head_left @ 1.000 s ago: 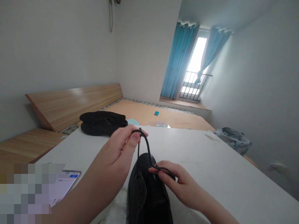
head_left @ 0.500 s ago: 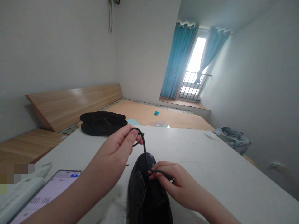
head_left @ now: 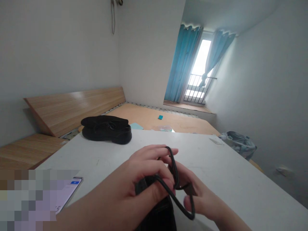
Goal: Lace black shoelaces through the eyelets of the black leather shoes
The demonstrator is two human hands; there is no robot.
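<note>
Evidently, in the head view, a black near shoe (head_left: 160,218) is set on the white desk (head_left: 231,183), directly in front of the person, and everything else can be placed by it. Its front part is largely covered by both hands, so its eyelets cannot be made out. It has probably been kept this close so that both hands can be brought over it at once.

Above the near shoe, a black shoelace (head_left: 189,215) is bent into loose loops. The lace seems to be pinched between thumb and forefinger of the left hand (head_left: 144,176), while another stretch is draped over that hand's farther fingertips, presumably to have the slack controlled. The right hand (head_left: 198,192) is held just to the right of the near shoe, its thumb spread beside the hanging loop; its fingertips are hidden behind the left hand, so whether anything is gripped there cannot be told.

Beyond the near shoe and to its left, a second black lace-up shoe (head_left: 106,131) is rested on the desk, well apart, apparently so that working room is left. To the left of the near shoe, a smartphone (head_left: 68,194) is laid screen up, partly obscured by pixelation.
</note>
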